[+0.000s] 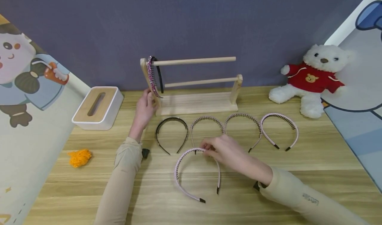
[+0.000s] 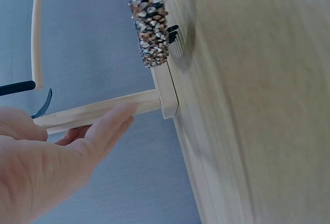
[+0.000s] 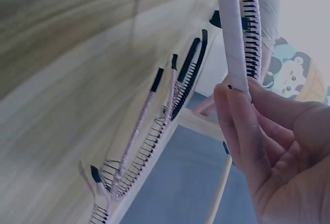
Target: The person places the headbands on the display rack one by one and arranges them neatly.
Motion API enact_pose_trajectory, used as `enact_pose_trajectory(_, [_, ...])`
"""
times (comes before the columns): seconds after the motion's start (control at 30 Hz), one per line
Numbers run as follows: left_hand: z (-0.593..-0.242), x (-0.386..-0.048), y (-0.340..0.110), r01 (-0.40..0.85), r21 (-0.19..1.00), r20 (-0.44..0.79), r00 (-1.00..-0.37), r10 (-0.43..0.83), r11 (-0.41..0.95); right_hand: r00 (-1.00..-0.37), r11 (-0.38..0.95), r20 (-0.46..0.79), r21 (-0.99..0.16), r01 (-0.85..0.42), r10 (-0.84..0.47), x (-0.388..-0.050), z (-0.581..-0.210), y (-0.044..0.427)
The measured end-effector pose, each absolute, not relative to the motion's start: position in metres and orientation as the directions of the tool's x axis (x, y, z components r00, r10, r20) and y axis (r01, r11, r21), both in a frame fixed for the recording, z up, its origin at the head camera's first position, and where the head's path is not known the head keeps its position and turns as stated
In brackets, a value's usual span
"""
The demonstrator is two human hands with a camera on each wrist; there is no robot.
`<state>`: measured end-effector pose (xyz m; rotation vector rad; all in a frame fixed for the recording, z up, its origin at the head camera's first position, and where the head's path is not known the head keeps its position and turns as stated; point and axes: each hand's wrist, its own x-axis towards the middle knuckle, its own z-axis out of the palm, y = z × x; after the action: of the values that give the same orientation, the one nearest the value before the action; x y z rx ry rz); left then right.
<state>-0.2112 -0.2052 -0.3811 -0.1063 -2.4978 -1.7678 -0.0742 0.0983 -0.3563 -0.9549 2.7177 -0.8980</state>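
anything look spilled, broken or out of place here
Nothing looks spilled or broken. The one mild oddity is the fuzzy orange clump lying on the left of the table, well apart from the row of headbands; the rack stands upright.

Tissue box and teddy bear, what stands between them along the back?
The head view shows the wooden rack there, with a glittery pink headband hanging on it and the left hand gripping its left end.
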Motion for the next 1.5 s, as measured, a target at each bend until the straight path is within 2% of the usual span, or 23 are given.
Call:
enact_pose_trajectory(0.3, [-0.382,-0.212,-0.206,0.1,0.94,0.103,-0.995,0.008,0.326,-0.812,0.598,0.099,-0.627,-0.5,-0.576,-0.081,-0.34,0.107])
enact_pose_trajectory(0.7, [-0.381,-0.211,-0.206,0.098,0.942,0.101,-0.995,0.007,0.321,-0.832,0.616,0.168,-0.6,-0.511,-0.528,-0.095,-0.315,0.121])
enact_pose_trajectory(1.23, [-0.382,-0.212,-0.206,0.109,0.94,0.11,-0.994,0.015,0.324,-0.875,0.623,0.293,-0.617,-0.481,-0.385,-0.106,-0.278,0.146])
enact_pose_trajectory(1.5, [-0.382,-0.212,-0.206,0.102,0.941,0.106,-0.994,0.007,0.323,-0.9,0.602,0.315,-0.669,-0.437,-0.303,-0.108,-0.261,0.155])
